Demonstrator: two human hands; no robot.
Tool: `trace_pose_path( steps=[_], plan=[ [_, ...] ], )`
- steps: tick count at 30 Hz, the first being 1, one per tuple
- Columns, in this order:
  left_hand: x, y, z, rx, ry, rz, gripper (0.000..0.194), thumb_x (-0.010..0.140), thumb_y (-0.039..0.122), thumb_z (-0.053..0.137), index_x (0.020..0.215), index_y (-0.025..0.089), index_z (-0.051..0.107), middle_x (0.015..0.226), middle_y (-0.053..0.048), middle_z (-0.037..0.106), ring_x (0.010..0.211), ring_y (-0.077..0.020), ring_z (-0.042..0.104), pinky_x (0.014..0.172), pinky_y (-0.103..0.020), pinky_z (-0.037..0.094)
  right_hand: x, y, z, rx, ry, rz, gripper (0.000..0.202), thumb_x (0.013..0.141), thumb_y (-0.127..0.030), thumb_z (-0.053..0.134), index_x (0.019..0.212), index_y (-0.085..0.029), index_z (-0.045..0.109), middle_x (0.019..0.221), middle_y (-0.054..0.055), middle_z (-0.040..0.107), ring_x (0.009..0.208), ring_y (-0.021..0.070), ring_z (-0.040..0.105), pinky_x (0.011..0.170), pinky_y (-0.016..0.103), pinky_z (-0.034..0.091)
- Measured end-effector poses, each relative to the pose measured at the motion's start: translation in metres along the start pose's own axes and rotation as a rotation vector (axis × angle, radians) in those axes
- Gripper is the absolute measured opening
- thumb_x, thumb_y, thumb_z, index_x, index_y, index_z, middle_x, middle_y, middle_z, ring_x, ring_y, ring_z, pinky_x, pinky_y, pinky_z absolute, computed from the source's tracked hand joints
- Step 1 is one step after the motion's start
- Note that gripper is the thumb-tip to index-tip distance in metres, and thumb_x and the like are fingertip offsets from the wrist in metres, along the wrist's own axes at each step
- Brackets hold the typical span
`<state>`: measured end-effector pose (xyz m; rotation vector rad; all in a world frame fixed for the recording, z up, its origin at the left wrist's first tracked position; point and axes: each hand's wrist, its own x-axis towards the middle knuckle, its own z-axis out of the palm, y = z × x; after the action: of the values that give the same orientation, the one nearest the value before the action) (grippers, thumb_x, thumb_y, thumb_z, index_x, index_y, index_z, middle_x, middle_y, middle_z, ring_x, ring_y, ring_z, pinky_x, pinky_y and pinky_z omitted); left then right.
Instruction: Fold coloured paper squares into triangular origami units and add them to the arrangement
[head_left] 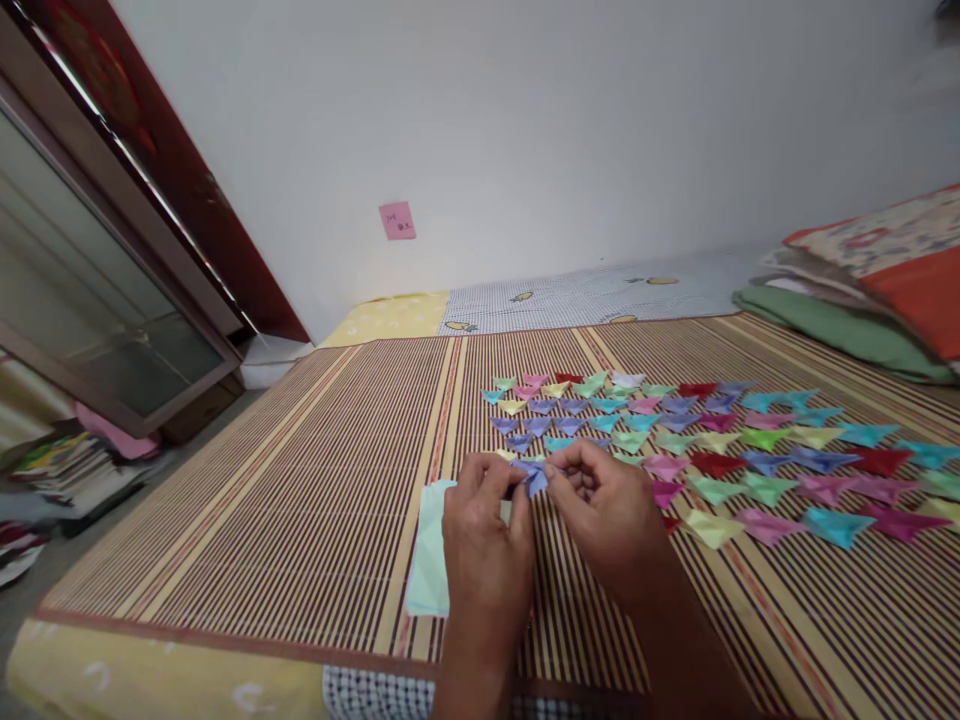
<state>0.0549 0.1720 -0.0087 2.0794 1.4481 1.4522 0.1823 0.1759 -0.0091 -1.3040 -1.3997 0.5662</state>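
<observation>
Between my two hands is a small blue-violet folded paper piece [534,478]. My left hand [486,510] pinches its left side, and my right hand [604,500] pinches the right side between thumb and fingers. Pale green paper sheets [429,560] lie on the mat, partly hidden under my left hand. Beyond and to the right of my hands spread rows of several folded paper shapes in many colours, among them a turquoise one [838,526] and a pale yellow one [711,528].
A striped bamboo mat [300,480] covers the bed. Folded bedding and a pillow [847,320] are stacked at the far right. A pink note [397,220] is stuck on the white wall. At the left stand a glass-panelled door [112,270] and a pile of books [67,470].
</observation>
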Motion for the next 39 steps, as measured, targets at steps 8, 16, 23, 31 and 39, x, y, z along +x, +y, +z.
trace_pose_path(
  steps=[8,16,23,31,39],
  plan=[
    [0.002,0.001,0.000,-0.039,-0.057,-0.030,0.021,0.090,0.001,0.060,0.086,0.020,0.067,0.090,-0.003,0.065,0.083,-0.0197,0.062,0.076,-0.034,0.048,0.001,-0.001,-0.004,-0.023,-0.009,-0.024,0.015,0.086,-0.026,0.055,0.074,-0.019,0.062,0.061,0.001,0.063,0.052,0.0164,0.061,0.051,0.027,0.048],
    [0.003,-0.003,0.000,-0.050,-0.093,-0.034,0.020,0.090,0.002,0.060,0.085,0.020,0.067,0.090,-0.002,0.066,0.084,-0.0192,0.063,0.078,-0.034,0.048,0.003,0.000,-0.010,0.006,-0.066,-0.006,0.015,0.086,-0.027,0.057,0.076,-0.019,0.064,0.062,0.002,0.066,0.055,0.0174,0.063,0.053,0.028,0.049],
    [0.003,-0.004,-0.002,-0.072,-0.085,-0.050,0.019,0.090,0.003,0.060,0.084,0.020,0.066,0.087,-0.002,0.064,0.082,-0.0183,0.062,0.076,-0.031,0.048,0.004,-0.001,-0.014,0.060,-0.102,-0.028,0.017,0.091,-0.028,0.061,0.078,-0.019,0.067,0.067,0.001,0.068,0.061,0.0174,0.064,0.059,0.029,0.049],
    [0.005,-0.006,-0.006,-0.077,-0.129,-0.034,0.019,0.090,0.002,0.059,0.083,0.019,0.065,0.088,-0.003,0.063,0.085,-0.0193,0.061,0.078,-0.032,0.047,0.005,-0.004,-0.023,0.130,-0.177,-0.037,0.011,0.087,-0.027,0.064,0.082,-0.019,0.068,0.068,0.000,0.067,0.062,0.0171,0.063,0.056,0.028,0.048],
    [0.007,-0.009,-0.011,-0.089,-0.191,-0.012,0.022,0.091,0.002,0.057,0.084,0.021,0.064,0.093,-0.003,0.064,0.090,-0.0204,0.062,0.082,-0.034,0.049,0.005,0.001,-0.023,0.007,-0.222,-0.108,0.018,0.094,-0.027,0.055,0.077,-0.020,0.061,0.062,-0.002,0.058,0.057,0.0154,0.055,0.055,0.028,0.042]
  ],
)
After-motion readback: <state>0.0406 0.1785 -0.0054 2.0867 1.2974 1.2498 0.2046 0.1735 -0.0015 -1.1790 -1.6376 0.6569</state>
